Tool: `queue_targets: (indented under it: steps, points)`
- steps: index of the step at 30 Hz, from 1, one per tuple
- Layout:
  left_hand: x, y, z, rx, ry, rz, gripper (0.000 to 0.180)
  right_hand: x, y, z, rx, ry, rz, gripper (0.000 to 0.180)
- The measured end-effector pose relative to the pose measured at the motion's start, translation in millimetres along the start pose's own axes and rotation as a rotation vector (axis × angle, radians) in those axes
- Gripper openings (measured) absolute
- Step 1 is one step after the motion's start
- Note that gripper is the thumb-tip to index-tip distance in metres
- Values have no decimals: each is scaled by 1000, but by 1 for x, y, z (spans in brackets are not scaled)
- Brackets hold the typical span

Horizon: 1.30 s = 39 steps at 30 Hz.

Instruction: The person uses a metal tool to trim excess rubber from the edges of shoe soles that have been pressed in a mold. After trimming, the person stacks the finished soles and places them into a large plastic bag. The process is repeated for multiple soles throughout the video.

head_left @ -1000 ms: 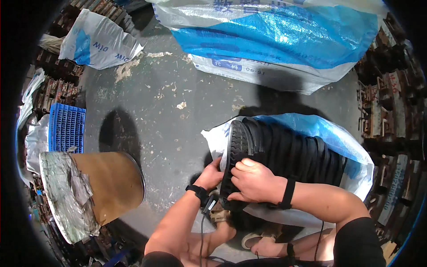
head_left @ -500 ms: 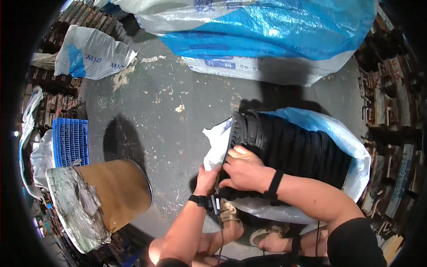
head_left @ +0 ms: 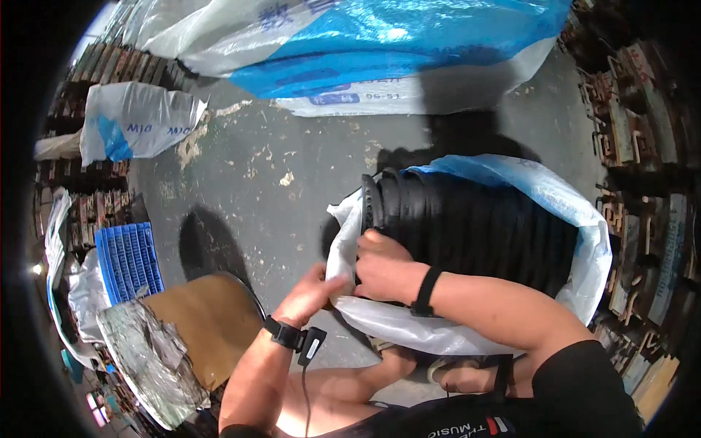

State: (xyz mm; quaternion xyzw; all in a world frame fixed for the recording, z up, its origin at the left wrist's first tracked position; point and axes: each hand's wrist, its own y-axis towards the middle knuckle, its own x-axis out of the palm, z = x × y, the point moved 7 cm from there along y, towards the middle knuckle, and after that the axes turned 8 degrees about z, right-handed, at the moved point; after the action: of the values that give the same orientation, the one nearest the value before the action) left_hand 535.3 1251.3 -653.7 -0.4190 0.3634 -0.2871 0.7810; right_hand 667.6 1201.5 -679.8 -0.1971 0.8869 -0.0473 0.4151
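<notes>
A row of black ribbed rubber rings (head_left: pixel 475 226), packed side by side, lies in an open white and blue woven plastic bag (head_left: pixel 438 328). My left hand (head_left: pixel 312 293) is closed on the bag's white rim at the left end of the row. Against that same end rests my right hand (head_left: pixel 383 269), its fingers curled down between the rings and the bag wall. Those fingertips are hidden, so what they grip does not show. The bag's mouth surrounds the rings on the left, near and right sides.
A large white and blue woven bag (head_left: pixel 350 66) lies across the far side. At left are a brown drum (head_left: pixel 212 321) with torn plastic wrap, a blue plastic crate (head_left: pixel 131 259) and a smaller white bag (head_left: pixel 146 120). Metal parts are stacked along the right (head_left: pixel 635 153).
My left hand has moved left and pulled the bag rim around the left end and near side of the rings. My right hand has shifted slightly left along that end.
</notes>
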Motion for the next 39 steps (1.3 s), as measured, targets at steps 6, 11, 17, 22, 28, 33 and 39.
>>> queue_targets:
  steps: [6, 11, 17, 22, 28, 33, 39]
  points:
    - [-9, 97, -9, 157, 83, 63, 65, 13, 16, 2, -77, -67, 323, 51]
    - [22, 130, 40, 145, 452, -27, 49, -5, -7, 8, -136, -59, 573, 30]
    - [-13, 158, 46, 466, 477, 274, 39, 7, -16, -6, -141, -128, 503, 20]
    - [-16, 69, 106, 448, 109, 325, 37, -2, -48, -11, -120, -167, 321, 19]
    - [-1, 122, 116, 612, 545, 365, 56, 28, -15, -9, -194, -279, 339, 16]
    - [-16, 133, 128, 605, 265, 392, 26, 39, -13, -10, -129, -176, 291, 15]
    - [-72, 2, 120, 890, -34, 438, 16, -20, -10, -6, -107, -92, 315, 21]
